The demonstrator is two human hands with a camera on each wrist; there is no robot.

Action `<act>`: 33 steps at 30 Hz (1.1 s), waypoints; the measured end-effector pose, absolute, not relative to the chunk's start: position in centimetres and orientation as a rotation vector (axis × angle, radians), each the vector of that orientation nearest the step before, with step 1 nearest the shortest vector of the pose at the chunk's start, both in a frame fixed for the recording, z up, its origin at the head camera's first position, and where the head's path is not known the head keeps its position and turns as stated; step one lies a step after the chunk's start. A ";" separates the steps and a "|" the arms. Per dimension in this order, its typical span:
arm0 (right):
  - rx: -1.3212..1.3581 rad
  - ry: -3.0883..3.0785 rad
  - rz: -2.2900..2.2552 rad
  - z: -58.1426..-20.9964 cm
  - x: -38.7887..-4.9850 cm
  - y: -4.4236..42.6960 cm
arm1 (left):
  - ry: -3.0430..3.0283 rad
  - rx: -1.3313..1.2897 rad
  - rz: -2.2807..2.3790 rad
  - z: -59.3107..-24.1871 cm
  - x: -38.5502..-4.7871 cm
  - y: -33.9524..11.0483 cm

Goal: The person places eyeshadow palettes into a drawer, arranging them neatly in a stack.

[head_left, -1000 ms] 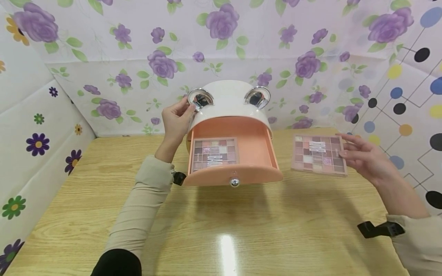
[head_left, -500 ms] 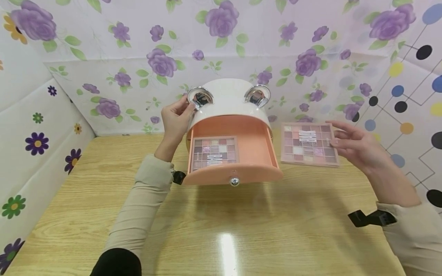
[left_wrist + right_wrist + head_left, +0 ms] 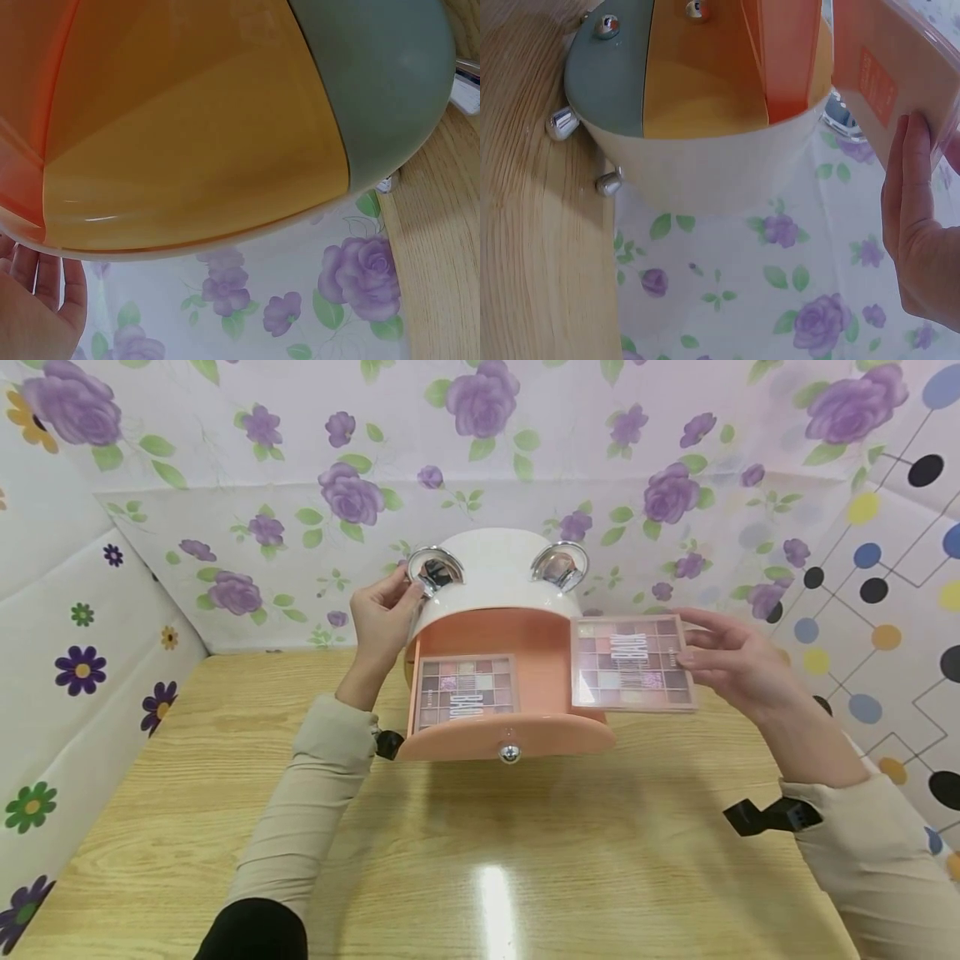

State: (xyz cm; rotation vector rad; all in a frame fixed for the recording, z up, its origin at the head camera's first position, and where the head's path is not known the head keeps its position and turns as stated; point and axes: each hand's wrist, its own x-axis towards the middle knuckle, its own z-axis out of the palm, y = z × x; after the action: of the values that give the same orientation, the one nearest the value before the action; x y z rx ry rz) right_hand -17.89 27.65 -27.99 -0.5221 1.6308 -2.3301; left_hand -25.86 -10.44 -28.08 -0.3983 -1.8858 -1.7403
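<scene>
A white storage box with two chrome ring-shaped ears stands at the table's back, its peach top drawer pulled out. My left hand pinches the left chrome ear. In the drawer's left half lies an eyeshadow palette with a clear lid. My right hand holds a second eyeshadow palette by its right edge, thumb on top and fingers beneath. That palette is over the drawer's right side. The right wrist view shows its pale underside with an orange label.
Below the peach drawer, the box has a yellow drawer and a grey-green drawer, both shut, with round silver knobs. Short silver feet support it on the wooden table. A flowered sheet hangs close behind.
My right hand has carried its palette leftward and slightly up, from beside the box to over the drawer's right side. The left hand and the drawer have stayed still.
</scene>
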 end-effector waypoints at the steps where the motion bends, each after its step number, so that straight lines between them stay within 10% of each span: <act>1: -0.515 1.648 -2.322 -27.9 -17.9 27.4 | -1.888 -0.397 -1.738 -28.1 -25.9 -10.4; 33: -0.427 1.838 -2.182 -27.5 -19.3 19.2 | -1.892 -0.375 -1.748 -28.5 -26.4 -10.5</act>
State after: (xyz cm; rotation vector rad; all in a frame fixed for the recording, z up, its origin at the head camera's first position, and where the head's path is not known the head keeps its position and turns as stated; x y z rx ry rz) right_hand -19.30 19.17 -27.49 -0.4269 1.8381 -2.1818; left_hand -26.42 -10.52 -28.51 -0.3745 -1.8921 -1.7478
